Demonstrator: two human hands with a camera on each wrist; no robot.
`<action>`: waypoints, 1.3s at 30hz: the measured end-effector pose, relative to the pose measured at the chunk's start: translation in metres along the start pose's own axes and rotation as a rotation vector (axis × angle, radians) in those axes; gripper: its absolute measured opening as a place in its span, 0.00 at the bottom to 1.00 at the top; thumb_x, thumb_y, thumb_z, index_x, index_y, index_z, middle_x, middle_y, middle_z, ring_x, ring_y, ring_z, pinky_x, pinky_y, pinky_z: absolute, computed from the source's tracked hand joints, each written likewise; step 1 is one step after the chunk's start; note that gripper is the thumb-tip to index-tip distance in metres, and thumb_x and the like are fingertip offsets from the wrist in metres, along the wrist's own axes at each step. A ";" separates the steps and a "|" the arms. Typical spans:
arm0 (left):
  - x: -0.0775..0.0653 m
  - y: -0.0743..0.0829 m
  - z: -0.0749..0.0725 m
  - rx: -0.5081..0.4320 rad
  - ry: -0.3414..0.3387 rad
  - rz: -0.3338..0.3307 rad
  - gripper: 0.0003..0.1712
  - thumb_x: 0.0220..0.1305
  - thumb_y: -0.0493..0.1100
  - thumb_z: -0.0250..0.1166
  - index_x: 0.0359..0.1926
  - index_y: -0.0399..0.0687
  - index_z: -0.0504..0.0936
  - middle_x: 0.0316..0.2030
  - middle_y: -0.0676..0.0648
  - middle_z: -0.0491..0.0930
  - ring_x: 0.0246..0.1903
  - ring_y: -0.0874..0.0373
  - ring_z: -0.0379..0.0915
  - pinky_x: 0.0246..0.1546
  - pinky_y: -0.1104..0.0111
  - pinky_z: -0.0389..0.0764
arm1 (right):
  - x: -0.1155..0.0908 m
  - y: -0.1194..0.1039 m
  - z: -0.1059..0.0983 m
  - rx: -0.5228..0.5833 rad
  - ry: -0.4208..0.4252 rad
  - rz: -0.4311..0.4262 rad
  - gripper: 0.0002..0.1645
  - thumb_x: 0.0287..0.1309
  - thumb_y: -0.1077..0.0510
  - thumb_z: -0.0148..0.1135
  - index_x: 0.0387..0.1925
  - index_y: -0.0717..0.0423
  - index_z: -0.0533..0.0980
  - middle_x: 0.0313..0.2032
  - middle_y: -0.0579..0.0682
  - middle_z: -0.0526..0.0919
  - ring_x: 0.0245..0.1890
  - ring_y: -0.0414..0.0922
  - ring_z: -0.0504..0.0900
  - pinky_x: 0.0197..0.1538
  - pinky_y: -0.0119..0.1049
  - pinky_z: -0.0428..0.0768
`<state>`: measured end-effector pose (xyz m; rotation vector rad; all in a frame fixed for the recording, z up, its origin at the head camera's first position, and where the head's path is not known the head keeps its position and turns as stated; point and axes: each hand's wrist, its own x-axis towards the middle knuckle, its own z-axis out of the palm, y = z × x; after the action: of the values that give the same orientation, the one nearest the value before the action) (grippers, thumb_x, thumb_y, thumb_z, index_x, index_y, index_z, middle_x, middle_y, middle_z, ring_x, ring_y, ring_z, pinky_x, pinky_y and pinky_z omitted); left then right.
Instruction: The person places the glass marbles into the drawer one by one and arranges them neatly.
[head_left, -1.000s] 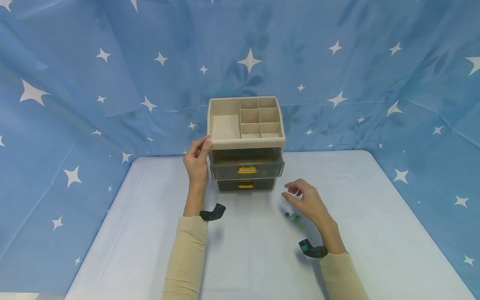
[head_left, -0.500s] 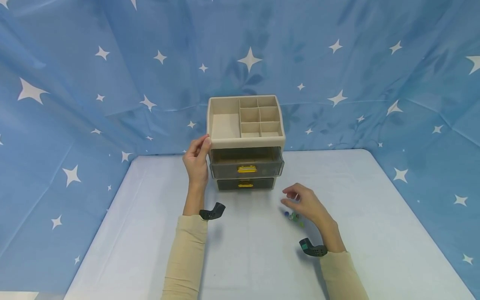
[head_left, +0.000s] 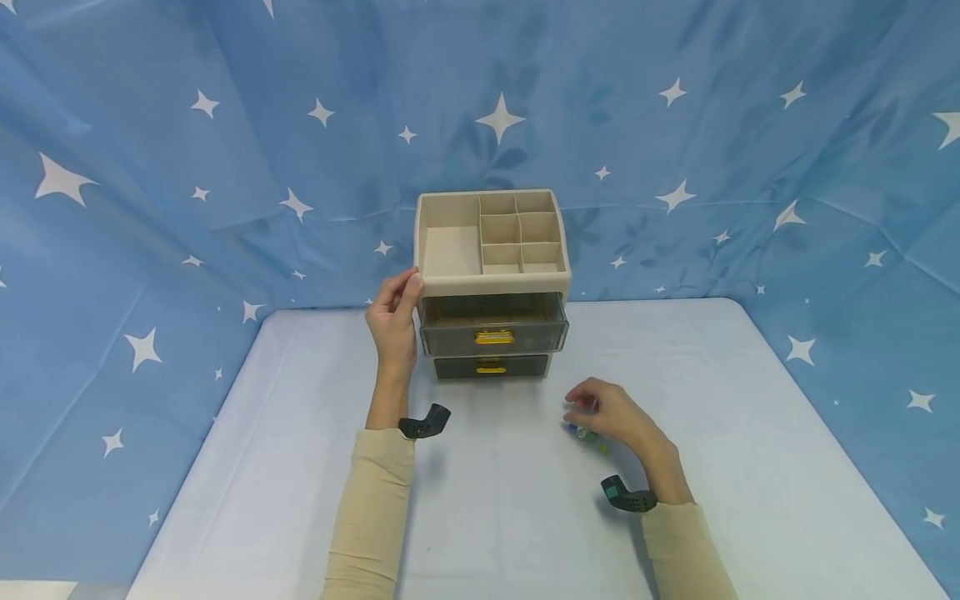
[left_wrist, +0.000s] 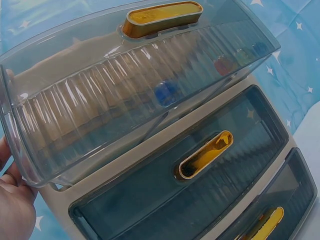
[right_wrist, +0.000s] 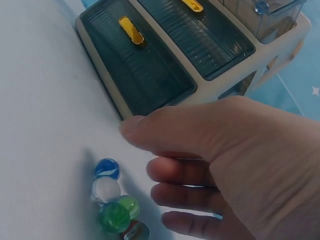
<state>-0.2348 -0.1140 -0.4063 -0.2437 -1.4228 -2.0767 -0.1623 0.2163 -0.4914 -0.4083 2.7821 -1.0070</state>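
Observation:
A cream desktop drawer organizer (head_left: 491, 286) stands at the back of the table, its smoky clear top drawer (head_left: 450, 342) pulled out. My left hand (head_left: 393, 325) holds the organizer's upper left front corner with thumb and fingers. Through the drawer front in the left wrist view, a blue marble (left_wrist: 165, 93) and a red marble (left_wrist: 225, 64) show, with others beside them. My right hand (head_left: 615, 414), loosely bent and holding nothing, hovers just above several marbles. In the right wrist view these include a blue marble (right_wrist: 108, 169), a whitish marble (right_wrist: 106, 190) and a green marble (right_wrist: 114, 217).
Lower drawers with gold handles are closed, such as the lower drawer (head_left: 450, 368). Divided compartments (head_left: 501, 231) form the organizer's top. A white table (head_left: 480, 500) lies beneath, and a blue star-patterned cloth (head_left: 262, 150) hangs behind and at both sides.
My right hand has lowered toward the marbles, its thumb and fingertips coming closer to the blue one. The left hand stays on the organizer's corner, and the drawer has not moved.

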 end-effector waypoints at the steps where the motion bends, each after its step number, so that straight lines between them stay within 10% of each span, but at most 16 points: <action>1: 0.000 0.000 0.000 0.002 0.000 0.000 0.07 0.64 0.41 0.70 0.42 0.53 0.90 0.36 0.56 0.83 0.33 0.65 0.75 0.37 0.75 0.75 | 0.000 0.001 0.000 0.001 -0.011 0.003 0.16 0.55 0.55 0.73 0.44 0.57 0.82 0.37 0.47 0.82 0.37 0.42 0.77 0.42 0.37 0.78; 39: 0.000 -0.001 0.000 -0.022 0.001 -0.006 0.07 0.62 0.43 0.72 0.41 0.51 0.90 0.36 0.55 0.84 0.33 0.65 0.76 0.38 0.75 0.76 | 0.002 0.009 0.004 -0.067 -0.010 0.122 0.09 0.59 0.57 0.70 0.40 0.58 0.83 0.32 0.48 0.82 0.34 0.42 0.76 0.42 0.37 0.79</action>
<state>-0.2352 -0.1140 -0.4071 -0.2468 -1.4019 -2.0986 -0.1648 0.2204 -0.5001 -0.2471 2.7993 -0.8846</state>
